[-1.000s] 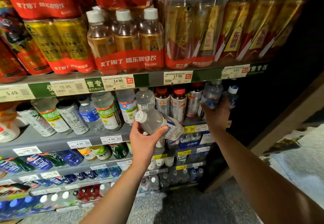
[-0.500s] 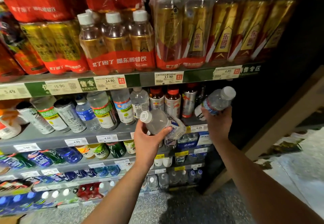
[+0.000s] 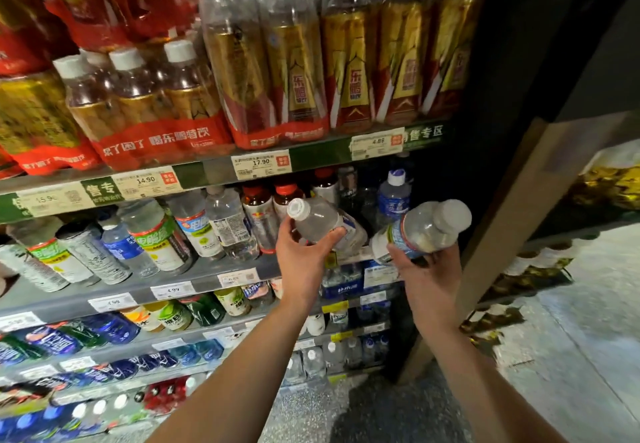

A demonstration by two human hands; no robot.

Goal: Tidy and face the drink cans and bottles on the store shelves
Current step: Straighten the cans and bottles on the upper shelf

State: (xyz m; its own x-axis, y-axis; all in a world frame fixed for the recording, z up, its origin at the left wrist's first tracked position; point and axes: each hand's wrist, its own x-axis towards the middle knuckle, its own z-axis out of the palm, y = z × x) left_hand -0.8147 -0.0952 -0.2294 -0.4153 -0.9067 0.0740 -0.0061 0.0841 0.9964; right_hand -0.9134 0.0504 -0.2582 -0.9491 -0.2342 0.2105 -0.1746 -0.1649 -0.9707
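Clear plastic formed both held bottles, each capped in white. One bottle (image 3: 323, 222), tilted with its cap up-left, was gripped by the left hand (image 3: 304, 262), thumb curled over its body, in front of the middle shelf (image 3: 207, 278). A blue-labelled bottle (image 3: 420, 231), cap pointing right, was clasped from beneath by the right hand (image 3: 427, 278), just beside that shelf's right end. Label print was blurred and could not be read. Behind the hands a blue-capped bottle (image 3: 394, 196) stood in dim shadow, with dark open room visible around it.
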